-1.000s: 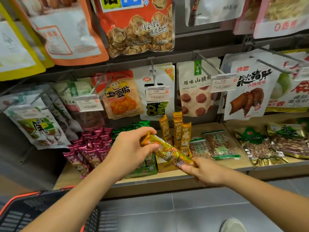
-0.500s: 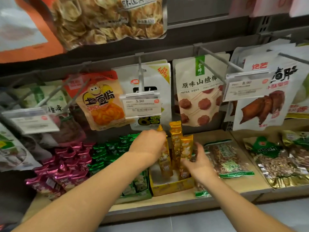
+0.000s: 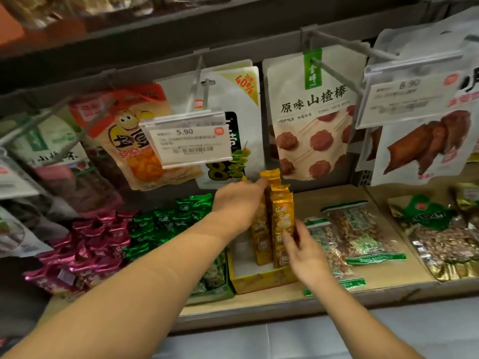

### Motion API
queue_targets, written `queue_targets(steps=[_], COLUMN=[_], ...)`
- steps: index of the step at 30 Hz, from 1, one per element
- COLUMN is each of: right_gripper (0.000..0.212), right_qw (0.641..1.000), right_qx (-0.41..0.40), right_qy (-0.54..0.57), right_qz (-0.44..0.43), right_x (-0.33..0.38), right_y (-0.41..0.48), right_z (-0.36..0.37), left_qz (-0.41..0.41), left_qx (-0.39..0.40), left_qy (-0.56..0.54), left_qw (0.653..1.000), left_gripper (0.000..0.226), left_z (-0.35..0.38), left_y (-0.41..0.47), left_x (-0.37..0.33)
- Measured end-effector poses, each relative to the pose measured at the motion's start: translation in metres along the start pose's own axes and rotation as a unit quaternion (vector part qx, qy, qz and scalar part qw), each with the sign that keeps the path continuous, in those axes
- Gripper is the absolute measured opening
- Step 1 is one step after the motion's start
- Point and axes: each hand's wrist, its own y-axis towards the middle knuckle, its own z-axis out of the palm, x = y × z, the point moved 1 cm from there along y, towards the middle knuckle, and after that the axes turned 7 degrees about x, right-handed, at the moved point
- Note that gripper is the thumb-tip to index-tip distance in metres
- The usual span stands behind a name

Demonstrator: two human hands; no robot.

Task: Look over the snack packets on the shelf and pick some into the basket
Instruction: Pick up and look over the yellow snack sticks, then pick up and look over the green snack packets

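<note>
Centre frame: your left hand lay on the packets, grip unclear; your right hand touched them, fingers straight.

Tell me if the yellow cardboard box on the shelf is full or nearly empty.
Nearly empty: the yellow cardboard box shows bare white floor, only a few gold packets standing inside.

Dim, soft and motion-blurred; wide-angle bending at the edges

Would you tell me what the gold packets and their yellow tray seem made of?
Gold packets: probably metallised plastic film, glossy, glinting with crimped tops. Yellow tray: apparently printed cardboard, matte, flat walls, plain white inside.
</note>
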Motion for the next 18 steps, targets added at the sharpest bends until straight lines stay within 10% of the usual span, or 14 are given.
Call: queue_targets(steps=[11,18], right_gripper=[0.023,0.017], right_qw=[0.948,0.981], right_qx=[-0.262,0.0], right_qy=[0.044,-0.031], right_qz=[-0.173,-0.194], right_x=[0.03,0.057], right_y=[-0.032,-0.051], right_z=[-0.001,0.047], left_qz=[0.08,0.06], left_qx=[-0.107,-0.03], left_qy=[-0.14,-0.038], left_qw=[0.981,0.997], left_gripper=[0.025,0.044], left_z=[-0.021,0.018], left_y=[-0.053,-0.122], left_x=[0.043,0.075])
